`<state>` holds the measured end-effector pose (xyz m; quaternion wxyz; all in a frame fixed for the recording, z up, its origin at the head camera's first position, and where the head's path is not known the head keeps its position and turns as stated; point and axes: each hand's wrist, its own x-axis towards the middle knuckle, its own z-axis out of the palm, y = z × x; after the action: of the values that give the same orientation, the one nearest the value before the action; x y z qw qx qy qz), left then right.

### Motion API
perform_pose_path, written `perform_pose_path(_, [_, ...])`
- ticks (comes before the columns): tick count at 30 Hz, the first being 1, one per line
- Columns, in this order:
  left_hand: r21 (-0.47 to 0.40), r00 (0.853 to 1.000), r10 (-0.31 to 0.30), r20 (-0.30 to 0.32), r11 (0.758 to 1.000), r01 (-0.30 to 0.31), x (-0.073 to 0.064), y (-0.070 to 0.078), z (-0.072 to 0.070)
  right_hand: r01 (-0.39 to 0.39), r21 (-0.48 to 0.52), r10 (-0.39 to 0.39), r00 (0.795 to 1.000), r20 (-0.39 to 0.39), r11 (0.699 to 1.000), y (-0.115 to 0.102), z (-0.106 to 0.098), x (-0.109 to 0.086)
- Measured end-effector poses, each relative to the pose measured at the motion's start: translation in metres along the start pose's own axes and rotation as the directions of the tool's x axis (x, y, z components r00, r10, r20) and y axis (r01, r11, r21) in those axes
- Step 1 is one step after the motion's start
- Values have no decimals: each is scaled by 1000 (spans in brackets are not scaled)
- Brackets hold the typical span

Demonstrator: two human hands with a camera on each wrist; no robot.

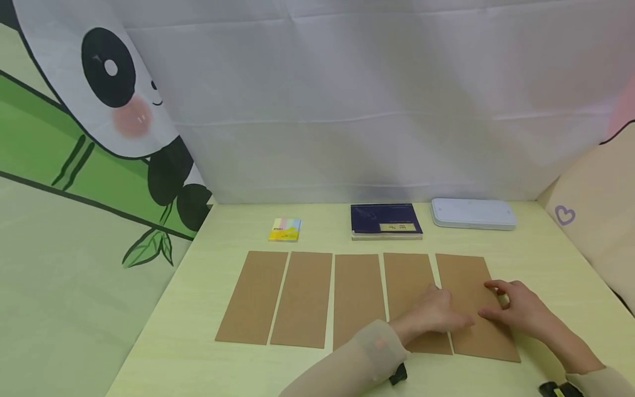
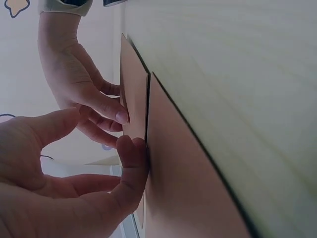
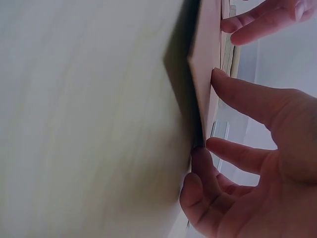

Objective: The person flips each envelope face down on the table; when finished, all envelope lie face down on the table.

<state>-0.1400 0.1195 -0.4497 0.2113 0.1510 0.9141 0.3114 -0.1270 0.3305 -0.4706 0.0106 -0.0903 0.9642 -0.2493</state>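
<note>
Several brown cardboard rectangles lie side by side in a row on the table, narrow gaps between them. At the right end is the rightmost cardboard piece (image 1: 463, 278). My right hand (image 1: 521, 309) pinches its right edge, thumb on top and fingertips beneath; in the right wrist view that cardboard edge (image 3: 200, 79) is raised over the table. My left hand (image 1: 436, 313) reaches over the neighbouring cardboard piece (image 1: 407, 275). In the left wrist view its bent fingertips (image 2: 132, 148) touch at the gap between these two pieces, while the thumb stands away from them.
Behind the row sit a sticky-note pack (image 1: 285, 230), a dark blue book (image 1: 384, 218) and a pale blue flat case (image 1: 473, 214). A white cloth (image 1: 347, 110) hangs at the table's back edge. Printed cloth panels (image 1: 59, 275) flank the left and right sides.
</note>
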Motion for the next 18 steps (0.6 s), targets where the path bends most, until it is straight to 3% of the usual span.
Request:
perform_pose_path(5, [101, 993, 114, 27, 988, -116, -8, -6, -7, 1, -3, -1, 1000, 4, 1000, 1, 1, 1])
perform_pose_path(10, [166, 970, 238, 46, 956, -243, -18, -25, -18, -15, 27, 14, 1000, 25, 1000, 0, 0, 1])
perform_pose_path(18, [176, 955, 295, -8, 941, -289, -38, -64, -41, -11, 36, 10, 1000, 29, 999, 2, -3, 1])
